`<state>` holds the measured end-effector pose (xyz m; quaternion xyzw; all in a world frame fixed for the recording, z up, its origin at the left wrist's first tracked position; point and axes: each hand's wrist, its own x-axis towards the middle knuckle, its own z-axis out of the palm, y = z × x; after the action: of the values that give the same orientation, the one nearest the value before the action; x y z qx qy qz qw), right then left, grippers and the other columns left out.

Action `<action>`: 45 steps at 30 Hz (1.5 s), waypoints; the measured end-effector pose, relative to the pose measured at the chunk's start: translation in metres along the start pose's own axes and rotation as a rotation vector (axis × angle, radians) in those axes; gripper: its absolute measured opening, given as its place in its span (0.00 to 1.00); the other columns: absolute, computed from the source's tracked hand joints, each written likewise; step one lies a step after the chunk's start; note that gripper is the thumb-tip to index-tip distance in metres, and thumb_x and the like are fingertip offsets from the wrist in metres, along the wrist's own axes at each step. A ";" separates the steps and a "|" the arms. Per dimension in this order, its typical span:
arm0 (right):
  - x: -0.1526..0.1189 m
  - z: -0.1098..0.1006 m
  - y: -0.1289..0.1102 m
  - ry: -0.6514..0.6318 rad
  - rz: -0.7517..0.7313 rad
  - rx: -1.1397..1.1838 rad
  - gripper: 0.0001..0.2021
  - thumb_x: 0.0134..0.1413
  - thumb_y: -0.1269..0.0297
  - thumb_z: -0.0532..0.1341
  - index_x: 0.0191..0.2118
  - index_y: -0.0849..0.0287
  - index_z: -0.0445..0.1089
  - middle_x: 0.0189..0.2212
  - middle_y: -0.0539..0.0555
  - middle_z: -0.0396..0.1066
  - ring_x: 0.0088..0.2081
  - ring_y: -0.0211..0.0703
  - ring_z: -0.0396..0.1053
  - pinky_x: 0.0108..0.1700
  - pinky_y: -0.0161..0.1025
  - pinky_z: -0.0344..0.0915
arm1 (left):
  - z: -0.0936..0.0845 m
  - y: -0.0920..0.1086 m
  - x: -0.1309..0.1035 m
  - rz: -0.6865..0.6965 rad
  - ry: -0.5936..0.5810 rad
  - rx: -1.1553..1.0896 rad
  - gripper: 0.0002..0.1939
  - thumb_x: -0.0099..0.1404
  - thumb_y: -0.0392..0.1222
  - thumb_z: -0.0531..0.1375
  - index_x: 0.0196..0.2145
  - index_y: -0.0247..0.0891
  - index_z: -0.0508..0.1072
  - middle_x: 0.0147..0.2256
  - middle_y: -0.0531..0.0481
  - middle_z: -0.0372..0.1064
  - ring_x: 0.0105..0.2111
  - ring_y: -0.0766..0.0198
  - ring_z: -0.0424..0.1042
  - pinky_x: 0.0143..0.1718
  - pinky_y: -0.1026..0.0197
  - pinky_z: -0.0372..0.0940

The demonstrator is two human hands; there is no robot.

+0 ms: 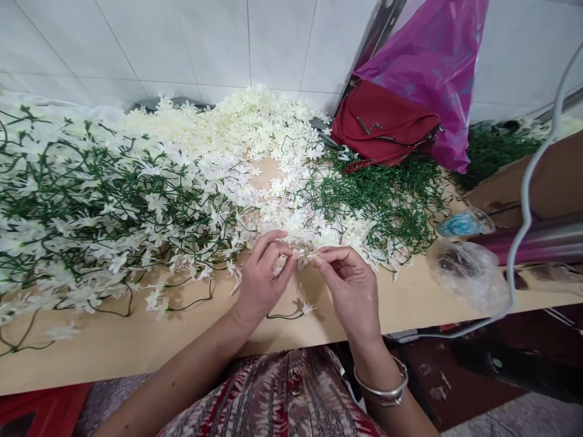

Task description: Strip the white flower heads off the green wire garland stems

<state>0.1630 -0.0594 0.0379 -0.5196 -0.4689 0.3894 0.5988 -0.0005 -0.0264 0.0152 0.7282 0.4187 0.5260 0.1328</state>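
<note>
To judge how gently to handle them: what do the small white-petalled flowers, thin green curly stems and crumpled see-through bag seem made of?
Small white-petalled flowers: probably matte fabric; the petals look thin, without shine.
Thin green curly stems: likely plastic, finish unclear; evenly coloured and bent.
Crumpled see-through bag: glossy plastic film, judging by creases and highlights.

White tiled wall [214, 42] behind, large glossy squares, thin dark joints. A metal strip [376, 36] leans up it at a slant. Long pale wood-coloured table [113, 346] runs alongside, front edge straight. Floor [532, 419] grey, speckled. Lower left, red furniture [61, 406] (I see only a corner; stool or chair, can't tell). Under the table's right end, a scuffed dark-red surface [455, 388]. Light cool, fairly even; dimmer below the tabletop.
</note>
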 end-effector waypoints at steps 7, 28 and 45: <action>-0.006 0.017 0.004 0.038 -0.025 0.074 0.05 0.57 0.68 0.72 0.33 0.54 0.76 0.37 0.52 0.77 0.42 0.43 0.75 0.47 0.42 0.71 | 0.000 -0.002 -0.004 -0.337 -0.074 -0.255 0.04 0.73 0.41 0.64 0.39 0.40 0.74 0.33 0.52 0.75 0.32 0.65 0.75 0.37 0.64 0.68; -0.006 0.026 0.007 0.092 -0.203 -0.327 0.07 0.61 0.70 0.66 0.32 0.53 0.70 0.29 0.49 0.73 0.32 0.42 0.69 0.38 0.41 0.67 | 0.000 -0.003 -0.008 -0.304 -0.111 -0.304 0.06 0.72 0.43 0.65 0.39 0.40 0.81 0.35 0.49 0.82 0.34 0.62 0.80 0.38 0.62 0.74; 0.004 -0.001 0.016 -0.063 -0.064 0.017 0.03 0.61 0.65 0.67 0.36 0.53 0.74 0.41 0.54 0.80 0.48 0.47 0.77 0.55 0.49 0.71 | -0.010 0.004 -0.001 -0.033 -0.031 -0.097 0.07 0.74 0.33 0.60 0.48 0.40 0.74 0.42 0.45 0.78 0.44 0.60 0.78 0.42 0.60 0.74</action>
<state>0.1652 -0.0535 0.0227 -0.4869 -0.5003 0.3901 0.6003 -0.0070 -0.0321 0.0214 0.7221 0.4026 0.5321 0.1828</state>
